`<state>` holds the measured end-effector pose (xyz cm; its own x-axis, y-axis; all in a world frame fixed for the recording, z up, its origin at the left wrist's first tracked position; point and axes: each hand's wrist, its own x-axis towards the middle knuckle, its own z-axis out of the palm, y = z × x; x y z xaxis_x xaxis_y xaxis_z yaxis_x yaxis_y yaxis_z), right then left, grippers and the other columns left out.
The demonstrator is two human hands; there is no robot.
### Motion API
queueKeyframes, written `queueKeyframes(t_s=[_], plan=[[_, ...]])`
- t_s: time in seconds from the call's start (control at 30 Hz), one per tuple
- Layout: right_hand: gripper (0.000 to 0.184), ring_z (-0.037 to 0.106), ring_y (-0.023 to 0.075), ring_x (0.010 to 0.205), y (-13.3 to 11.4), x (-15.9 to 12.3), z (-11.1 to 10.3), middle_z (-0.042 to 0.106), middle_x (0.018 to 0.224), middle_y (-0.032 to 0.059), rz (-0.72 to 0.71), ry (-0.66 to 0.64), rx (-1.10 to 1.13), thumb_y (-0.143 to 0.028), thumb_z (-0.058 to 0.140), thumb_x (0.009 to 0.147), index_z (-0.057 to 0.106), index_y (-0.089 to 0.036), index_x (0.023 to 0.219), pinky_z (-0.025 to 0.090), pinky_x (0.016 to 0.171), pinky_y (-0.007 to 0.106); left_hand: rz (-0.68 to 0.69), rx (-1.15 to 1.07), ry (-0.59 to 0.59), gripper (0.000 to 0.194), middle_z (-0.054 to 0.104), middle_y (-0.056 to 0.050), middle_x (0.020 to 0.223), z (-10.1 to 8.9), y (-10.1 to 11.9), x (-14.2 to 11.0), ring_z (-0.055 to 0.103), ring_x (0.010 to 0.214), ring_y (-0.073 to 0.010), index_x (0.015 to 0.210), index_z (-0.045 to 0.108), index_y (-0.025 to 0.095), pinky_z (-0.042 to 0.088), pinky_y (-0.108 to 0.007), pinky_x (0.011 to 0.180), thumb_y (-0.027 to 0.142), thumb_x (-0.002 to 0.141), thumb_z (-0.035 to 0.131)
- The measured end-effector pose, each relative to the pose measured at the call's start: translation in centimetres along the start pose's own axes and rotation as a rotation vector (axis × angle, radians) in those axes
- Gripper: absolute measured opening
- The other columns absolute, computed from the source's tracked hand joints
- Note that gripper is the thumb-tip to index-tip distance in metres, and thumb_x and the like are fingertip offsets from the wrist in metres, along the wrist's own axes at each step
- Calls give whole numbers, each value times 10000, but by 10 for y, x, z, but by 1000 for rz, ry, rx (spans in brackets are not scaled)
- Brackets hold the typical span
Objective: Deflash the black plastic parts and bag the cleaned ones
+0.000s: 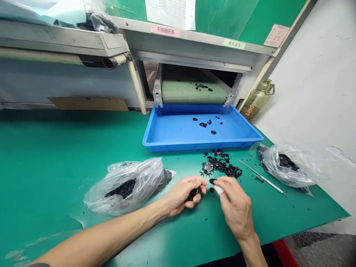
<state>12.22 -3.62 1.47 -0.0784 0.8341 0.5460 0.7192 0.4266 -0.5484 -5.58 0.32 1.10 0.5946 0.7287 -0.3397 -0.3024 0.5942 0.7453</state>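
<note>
My left hand [179, 196] is curled around several black round plastic parts [193, 193], partly hidden by the fingers. Just to its right, my right hand [237, 205] pinches a small flat black disc [213, 181] at its fingertips. A white cover [218, 189] wraps one digit of that hand. Below the pinched disc, another small black piece [212, 190] lies near the fingers. Beyond both hands, a loose pile of black plastic parts [221, 165], round discs and small branched bits, is spread on the green table [178, 237].
A blue tray [203, 145] with a few black parts stands under the end of a green conveyor belt [194, 94]. Clear bags of black parts lie left [144, 174] and right [300, 168]. A thin white stick [264, 179] and a bottle [256, 100] are at right.
</note>
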Motion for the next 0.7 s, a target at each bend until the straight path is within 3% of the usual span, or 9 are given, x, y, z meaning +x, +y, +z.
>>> queueKeyframes(t_s=[0.17, 0.37, 0.5, 0.7], plan=[[313, 639, 169, 984, -19, -23, 9, 647, 1058, 82, -92, 38, -9, -83, 434, 906, 649, -218, 1089, 541, 839, 292, 23, 229, -6, 450, 416, 71, 494, 5, -11, -3, 271, 397, -44, 782, 491, 170, 179, -158, 364, 614, 818, 552], [224, 637, 164, 863, -21, -32, 11, 621, 1021, 84, 140, 27, 50, -136, 461, 883, 649, -212, 977, 569, 720, 273, 92, 446, -26, 433, 427, 70, 477, 6, -15, -5, 311, 426, -64, 749, 480, 177, 205, -191, 418, 596, 813, 566], [312, 625, 123, 713, -23, -34, 14, 634, 987, 75, 322, 23, 146, -110, 462, 830, 641, -190, 1073, 563, 593, 209, 48, 485, -8, 402, 444, 67, 464, 6, -13, -6, 311, 422, -67, 762, 508, 174, 212, -196, 440, 568, 828, 556], [395, 642, 141, 763, -20, -35, 15, 669, 978, 72, 329, -76, 212, -102, 418, 817, 639, -177, 1137, 550, 682, 233, 41, 548, -42, 406, 467, 58, 502, 8, -12, -6, 366, 430, -67, 744, 494, 173, 248, -190, 441, 562, 857, 508]])
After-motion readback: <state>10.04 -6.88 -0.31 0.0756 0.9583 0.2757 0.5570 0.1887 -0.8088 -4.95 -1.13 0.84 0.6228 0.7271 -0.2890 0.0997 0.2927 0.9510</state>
